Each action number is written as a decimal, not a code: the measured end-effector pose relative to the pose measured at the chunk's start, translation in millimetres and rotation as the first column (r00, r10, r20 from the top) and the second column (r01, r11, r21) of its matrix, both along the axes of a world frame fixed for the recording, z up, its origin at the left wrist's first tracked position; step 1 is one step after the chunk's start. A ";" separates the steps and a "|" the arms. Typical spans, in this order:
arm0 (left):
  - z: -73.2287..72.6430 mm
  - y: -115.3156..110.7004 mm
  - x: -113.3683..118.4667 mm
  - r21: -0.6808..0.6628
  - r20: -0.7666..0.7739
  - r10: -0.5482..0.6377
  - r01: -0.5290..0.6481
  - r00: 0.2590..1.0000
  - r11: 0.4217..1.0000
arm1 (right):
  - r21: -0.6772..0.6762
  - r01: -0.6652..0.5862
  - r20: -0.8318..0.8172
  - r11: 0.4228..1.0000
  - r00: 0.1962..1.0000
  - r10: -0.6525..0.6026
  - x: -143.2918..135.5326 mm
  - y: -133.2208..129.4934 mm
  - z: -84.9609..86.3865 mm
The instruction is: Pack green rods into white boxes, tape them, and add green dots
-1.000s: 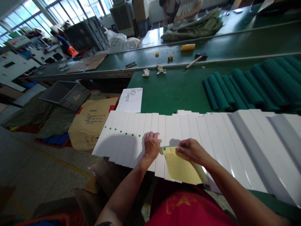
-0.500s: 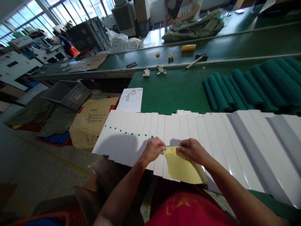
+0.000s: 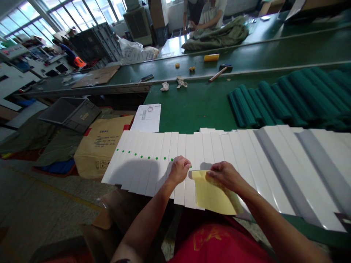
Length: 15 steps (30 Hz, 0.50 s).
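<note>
My left hand (image 3: 180, 169) is closed in a pinch, with a small round green sticker (image 3: 191, 167) at its fingertips, just above a row of overlapping white boxes (image 3: 149, 175). Between the thumb and fingers of my right hand (image 3: 222, 172) is the top edge of a yellow sticker backing sheet (image 3: 212, 193), which hangs toward me over the near part of the row. Green dots (image 3: 148, 157) sit in a line on the boxes to the left of my left hand. Boxes under and to the right of my hands show plain white faces.
Dark green rolls (image 3: 285, 96) lie behind the boxes at right. A printed paper (image 3: 146, 117) rests at the row's far left end. Crumpled scraps (image 3: 181, 82), a hammer-like tool (image 3: 219, 73) and a yellow roll (image 3: 211, 57) lie farther back. Another person (image 3: 210, 18) stands across the table.
The left hand, with the green sticker, has come away from the yellow sheet's corner, up and slightly left over the boxes. The right hand still holds the sheet. The whole view has shifted slightly.
</note>
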<state>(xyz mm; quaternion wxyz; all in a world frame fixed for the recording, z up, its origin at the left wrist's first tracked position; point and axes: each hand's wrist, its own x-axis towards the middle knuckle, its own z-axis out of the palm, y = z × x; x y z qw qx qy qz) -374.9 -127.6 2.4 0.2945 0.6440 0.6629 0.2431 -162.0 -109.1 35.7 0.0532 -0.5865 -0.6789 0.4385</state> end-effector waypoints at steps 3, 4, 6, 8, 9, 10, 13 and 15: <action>-4.8 3.1 3.6 0.008 -0.070 0.011 -0.011 0.997 1.000 | -0.007 0.021 -0.021 1.000 1.000 -0.022 3.9 -1.2 0.0; -5.9 3.4 4.5 0.010 -0.092 0.014 -0.013 0.996 1.000 | -0.009 0.028 -0.027 1.000 0.999 -0.028 5.1 -1.4 -0.1; -7.6 2.8 6.2 0.016 -0.133 0.022 -0.020 0.991 1.000 | -0.009 0.037 -0.042 0.999 0.998 -0.038 7.1 -1.6 -0.5; -8.4 0.9 8.3 0.021 -0.164 0.030 -0.027 0.986 0.999 | -0.006 0.040 -0.058 0.999 0.997 -0.040 8.6 -1.8 -1.1; -8.2 -0.4 9.5 0.024 -0.175 0.034 -0.030 0.984 0.999 | -0.005 0.041 -0.068 0.999 0.997 -0.041 9.3 -1.9 -1.4; -7.5 -1.8 10.7 0.028 -0.183 0.040 -0.036 0.982 0.999 | -0.003 0.042 -0.078 0.999 0.996 -0.042 9.9 -2.0 -1.5; -1.7 -4.7 13.5 0.045 -0.185 0.083 -0.076 0.979 0.996 | -0.003 0.051 -0.116 0.999 0.992 -0.051 11.8 -2.1 0.2; 6.0 -4.9 14.8 0.047 -0.160 0.107 -0.101 0.981 0.994 | 0.001 0.056 -0.142 0.998 0.988 -0.055 13.7 -2.2 4.0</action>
